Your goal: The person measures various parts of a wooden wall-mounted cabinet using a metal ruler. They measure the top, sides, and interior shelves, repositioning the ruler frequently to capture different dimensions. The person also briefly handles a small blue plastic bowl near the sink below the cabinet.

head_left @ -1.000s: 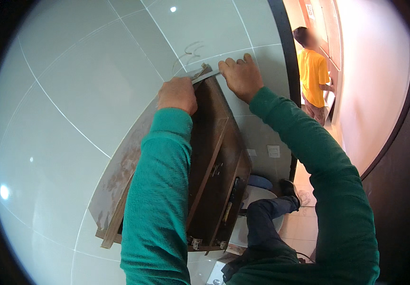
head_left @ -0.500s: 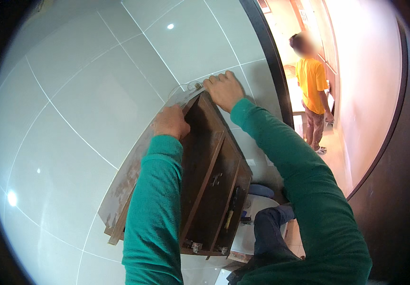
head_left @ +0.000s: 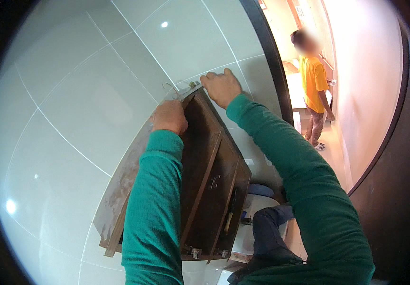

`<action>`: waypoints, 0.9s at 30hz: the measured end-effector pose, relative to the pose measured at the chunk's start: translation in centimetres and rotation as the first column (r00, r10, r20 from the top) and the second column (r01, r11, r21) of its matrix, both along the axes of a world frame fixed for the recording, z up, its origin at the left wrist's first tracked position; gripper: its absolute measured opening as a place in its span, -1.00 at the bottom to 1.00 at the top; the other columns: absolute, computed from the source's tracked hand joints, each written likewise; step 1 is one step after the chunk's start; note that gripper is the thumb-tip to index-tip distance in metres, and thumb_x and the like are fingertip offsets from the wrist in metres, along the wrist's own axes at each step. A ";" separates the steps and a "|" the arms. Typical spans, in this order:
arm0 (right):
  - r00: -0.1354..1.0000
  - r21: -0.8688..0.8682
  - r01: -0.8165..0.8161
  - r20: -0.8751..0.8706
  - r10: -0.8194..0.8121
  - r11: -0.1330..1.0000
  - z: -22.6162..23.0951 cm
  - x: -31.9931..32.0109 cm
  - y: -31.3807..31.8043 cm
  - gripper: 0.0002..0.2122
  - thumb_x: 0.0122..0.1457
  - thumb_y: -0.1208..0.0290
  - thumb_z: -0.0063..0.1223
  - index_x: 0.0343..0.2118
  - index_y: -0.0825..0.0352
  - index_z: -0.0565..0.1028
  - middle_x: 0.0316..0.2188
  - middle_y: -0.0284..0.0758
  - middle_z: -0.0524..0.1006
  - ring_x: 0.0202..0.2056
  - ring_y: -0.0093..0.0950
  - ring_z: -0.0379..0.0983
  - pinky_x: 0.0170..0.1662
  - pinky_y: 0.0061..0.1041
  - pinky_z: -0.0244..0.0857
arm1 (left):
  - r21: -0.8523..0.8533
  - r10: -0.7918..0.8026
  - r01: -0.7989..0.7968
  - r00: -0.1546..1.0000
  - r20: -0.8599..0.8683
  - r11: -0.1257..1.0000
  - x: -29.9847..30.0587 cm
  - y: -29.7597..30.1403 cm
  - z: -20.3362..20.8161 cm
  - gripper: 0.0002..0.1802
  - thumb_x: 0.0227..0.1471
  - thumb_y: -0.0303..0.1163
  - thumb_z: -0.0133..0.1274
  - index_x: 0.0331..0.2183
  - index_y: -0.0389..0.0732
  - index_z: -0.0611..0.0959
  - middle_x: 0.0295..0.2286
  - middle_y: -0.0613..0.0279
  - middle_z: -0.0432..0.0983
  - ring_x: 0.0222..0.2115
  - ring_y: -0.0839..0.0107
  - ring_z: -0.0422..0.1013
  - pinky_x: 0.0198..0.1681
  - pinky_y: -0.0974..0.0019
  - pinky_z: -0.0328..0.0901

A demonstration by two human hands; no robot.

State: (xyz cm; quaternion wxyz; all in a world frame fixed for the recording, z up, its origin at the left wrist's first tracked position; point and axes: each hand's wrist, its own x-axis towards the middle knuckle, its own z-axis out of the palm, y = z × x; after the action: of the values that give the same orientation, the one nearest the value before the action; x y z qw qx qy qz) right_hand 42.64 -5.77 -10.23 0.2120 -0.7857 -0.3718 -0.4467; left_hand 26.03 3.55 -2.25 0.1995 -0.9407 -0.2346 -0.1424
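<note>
Nearest are two green sleeves, rising from the lower edge, with a leg in dark trousers at lower right. Between and beyond the sleeves is a dark brown cabinet, its open side in view with dividers across the inside. At its near edge are two metal hinges, and a tool with a yellowish handle lies in the compartment by its right side. A wooden strip sticks out at the near left corner, beside a patchy grey panel that runs along the left side.

Just right of the cabinet is a white toilet, with a blue object beyond it.

At the cabinet's far corner a pale strip lies between the hands. The left hand is bent over the strip's near end (its fingers are hidden, so I cannot tell how tightly they close). The right hand has its fingers curled onto the far end, holding it. A thin wire loops beside the left hand.

Behind stands a pale tiled wall; past the dark door frame, a person in a yellow shirt stands in a bright passage.
</note>
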 end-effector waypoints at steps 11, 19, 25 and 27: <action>0.998 0.002 -0.049 -0.032 0.049 0.999 -0.3 0.3 0.9 -0.80 0.29 0.36 -0.09 -0.10 0.21 0.52 -0.22 -0.26 0.63 -0.20 -0.22 0.64 -0.15 -0.19 0.48 | -0.008 0.088 -0.088 0.994 -0.062 0.996 0.6 -0.7 0.6 -0.59 -0.14 -0.39 0.28 -0.15 -0.28 0.73 -0.14 -0.16 0.65 -0.08 -0.08 0.58 0.02 0.02 0.49; 0.982 0.003 0.031 0.189 -0.031 1.000 3.9 -0.9 -2.9 -0.80 0.28 0.39 -0.03 -0.08 0.20 0.54 -0.19 -0.32 0.62 -0.13 -0.27 0.58 0.01 -0.19 0.29 | -0.147 0.032 -0.023 0.997 0.065 0.989 -1.4 -1.0 2.4 -0.43 0.00 0.01 0.31 -0.11 -0.28 0.72 -0.16 -0.24 0.63 -0.09 -0.11 0.58 0.02 -0.01 0.46; 0.938 0.524 -0.293 0.320 0.134 0.800 10.1 -3.8 -4.2 -0.68 0.26 0.28 0.13 0.02 0.28 0.49 -0.18 -0.14 0.58 -0.14 -0.12 0.54 0.05 -0.15 0.30 | 0.371 -0.050 -0.016 0.984 0.169 0.929 -6.6 -1.0 9.2 -0.75 0.19 -0.34 0.04 -0.24 -0.29 0.70 -0.27 -0.21 0.64 -0.19 -0.15 0.59 -0.12 -0.11 0.50; 0.961 0.616 -0.274 0.145 0.235 0.739 10.2 -4.5 -2.5 -0.55 0.22 0.17 0.23 0.05 0.40 0.48 -0.05 0.04 0.52 -0.05 -0.02 0.48 0.10 -0.04 0.30 | 0.467 -0.012 -0.073 0.984 0.176 0.881 -11.1 -1.5 12.9 -0.78 0.18 -0.38 0.02 -0.27 -0.30 0.70 -0.32 -0.20 0.64 -0.22 -0.14 0.60 -0.15 -0.12 0.50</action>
State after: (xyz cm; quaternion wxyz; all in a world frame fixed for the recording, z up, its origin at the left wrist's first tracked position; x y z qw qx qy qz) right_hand 38.19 -8.28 -0.08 0.5109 -0.5977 -0.3102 -0.5343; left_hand 14.95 2.07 10.64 0.4033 -0.8440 -0.2240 -0.2735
